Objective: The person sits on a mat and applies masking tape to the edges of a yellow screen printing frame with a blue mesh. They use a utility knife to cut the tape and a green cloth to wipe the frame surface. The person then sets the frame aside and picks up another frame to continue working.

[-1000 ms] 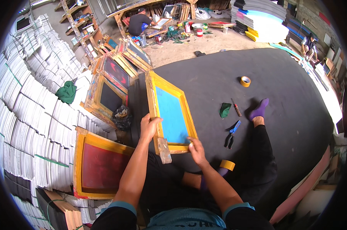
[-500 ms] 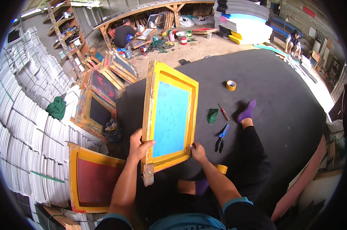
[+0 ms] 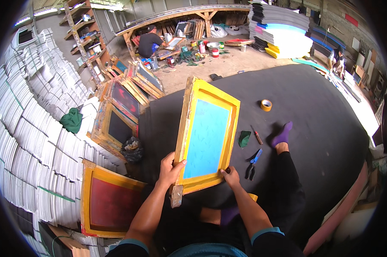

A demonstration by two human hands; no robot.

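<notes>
Yellow-framed screen (image 3: 207, 136) in both hands, near edge over black mat (image 3: 326, 111).

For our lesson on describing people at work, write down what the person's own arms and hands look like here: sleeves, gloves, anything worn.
Both forearms are bare, entering from the lower edge. The left hand and right hand wear no gloves, and no rings, watch or bracelets can be made out. The short sleeves end just above the elbows: dark fabric with a teal-blue band at each cuff, on the left sleeve and the right sleeve.
</notes>
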